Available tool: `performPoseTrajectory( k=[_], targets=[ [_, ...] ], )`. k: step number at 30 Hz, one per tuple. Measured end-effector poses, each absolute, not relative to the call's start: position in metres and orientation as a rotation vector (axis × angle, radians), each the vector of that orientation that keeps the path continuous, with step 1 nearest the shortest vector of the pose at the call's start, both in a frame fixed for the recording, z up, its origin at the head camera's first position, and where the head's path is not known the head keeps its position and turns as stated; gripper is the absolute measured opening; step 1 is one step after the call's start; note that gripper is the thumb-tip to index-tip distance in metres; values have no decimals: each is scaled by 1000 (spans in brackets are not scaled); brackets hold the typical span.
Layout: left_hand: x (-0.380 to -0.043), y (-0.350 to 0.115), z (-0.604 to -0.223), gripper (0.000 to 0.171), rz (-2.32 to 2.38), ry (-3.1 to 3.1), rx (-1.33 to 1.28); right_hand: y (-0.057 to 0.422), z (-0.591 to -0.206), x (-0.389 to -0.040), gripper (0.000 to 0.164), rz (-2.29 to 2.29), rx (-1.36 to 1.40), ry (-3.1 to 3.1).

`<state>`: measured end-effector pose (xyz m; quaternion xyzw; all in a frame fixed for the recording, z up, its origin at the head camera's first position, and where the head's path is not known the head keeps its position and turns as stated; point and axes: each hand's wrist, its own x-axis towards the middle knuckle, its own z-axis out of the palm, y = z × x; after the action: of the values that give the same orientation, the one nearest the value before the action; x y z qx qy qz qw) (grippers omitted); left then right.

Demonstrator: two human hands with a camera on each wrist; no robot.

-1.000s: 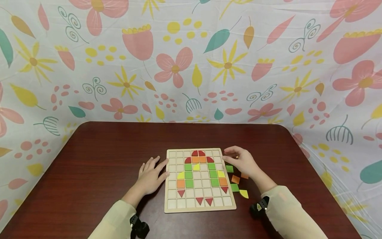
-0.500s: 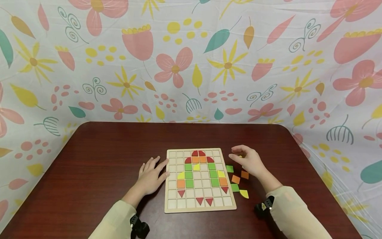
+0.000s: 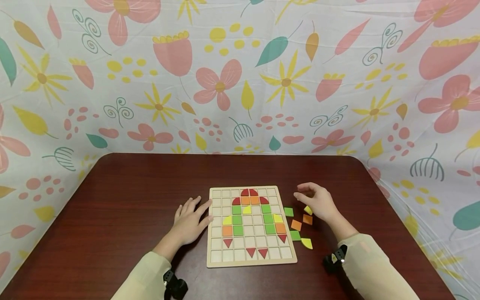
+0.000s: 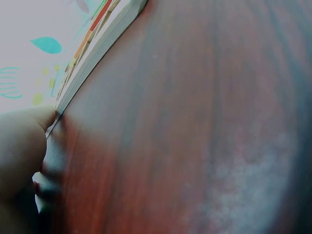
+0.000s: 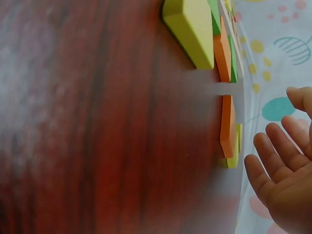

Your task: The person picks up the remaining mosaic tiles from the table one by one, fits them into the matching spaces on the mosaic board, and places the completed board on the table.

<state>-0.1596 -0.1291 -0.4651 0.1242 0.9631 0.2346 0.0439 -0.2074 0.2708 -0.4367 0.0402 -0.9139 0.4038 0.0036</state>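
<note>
Cream gridded board, multicoloured tiles

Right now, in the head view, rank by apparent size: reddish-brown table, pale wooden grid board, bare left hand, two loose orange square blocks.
1. Reddish-brown table
2. Pale wooden grid board
3. Bare left hand
4. Two loose orange square blocks: too alike to rank apart

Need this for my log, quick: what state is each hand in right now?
Left hand: open, fingers touching the left edge of the board.
Right hand: open, holding nothing, near a loose yellow piece.
</note>
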Motion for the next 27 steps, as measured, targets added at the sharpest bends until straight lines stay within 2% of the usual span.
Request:
performPoseTrajectory(
  k=[17,27],
  targets=[
    [-160,-129,-466,53,711,2950,374,272,-437,-213,37,1049,63,-2984],
    [-161,-128,-468,54,703,2958,372,271,-435,-216,37,988,73,-3081]
  ],
)
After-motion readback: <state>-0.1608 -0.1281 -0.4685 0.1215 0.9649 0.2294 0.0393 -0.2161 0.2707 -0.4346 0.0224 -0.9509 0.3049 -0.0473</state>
